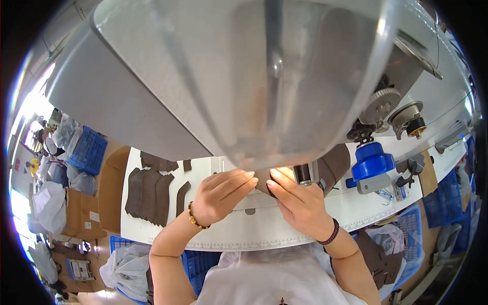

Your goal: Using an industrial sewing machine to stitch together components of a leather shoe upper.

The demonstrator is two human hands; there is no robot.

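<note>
- Brown piece [263, 184] lies on the white desk [239, 236] beneath the machine [239, 86], showing in the gap between the person's two hands.
- The desk's near edge bows across the view, with ruler marks along it; a lamp's warm glow [285, 174] lights the spot by the fingertips.
- On the desk at left, a row of strips [150, 195] overlaps, with a single strip [183, 198] just beside it; at right, a brown sheet [335, 163] lies partly under the machine, near a blue knob [374, 161].
- Around the desk, the room holds blue crates [87, 151], a carton [81, 213] and white bags [50, 206] at left, and a bin [414, 239] at right.
- The piece's visible lower edge slants down toward the right; its far end is hidden, so its long axis cannot be told, nor whether it joins the sheet. The strips' long axes run away from the person.
- The left hand [221, 195] has its fingers straight and together, tips at the piece's left edge, pointing up and right; the right hand [302, 206] is uncurled too, fingertips on the piece, pointing up and left.
</note>
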